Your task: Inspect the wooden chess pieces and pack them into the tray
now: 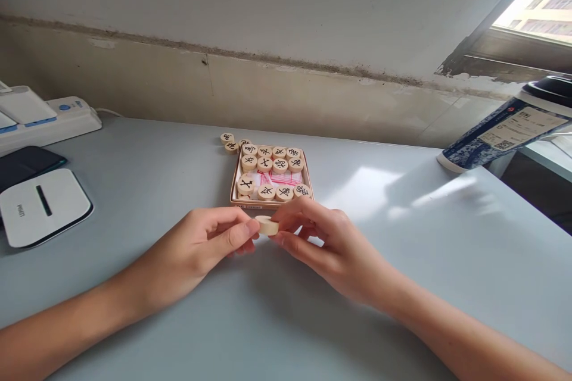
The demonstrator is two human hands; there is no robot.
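A round wooden chess piece point(267, 225) is pinched between both hands just above the grey table point(402, 262). My left hand point(201, 247) grips its left side with thumb and fingers. From the right, my right hand point(324, 241) holds the other side. Directly behind the hands sits a small cardboard box point(235, 190) with several wooden pieces point(272, 164) marked in black characters, lying on a red-and-white printed sheet point(281, 178). Three more pieces point(230, 142) lie on the table at the box's far left corner.
At the left edge lie a white flat device point(42, 205), a dark phone point(24, 162) and a white power strip point(49, 119). A blue-and-white patterned container point(504, 131) rests on its side at the right. A wall runs behind the table.
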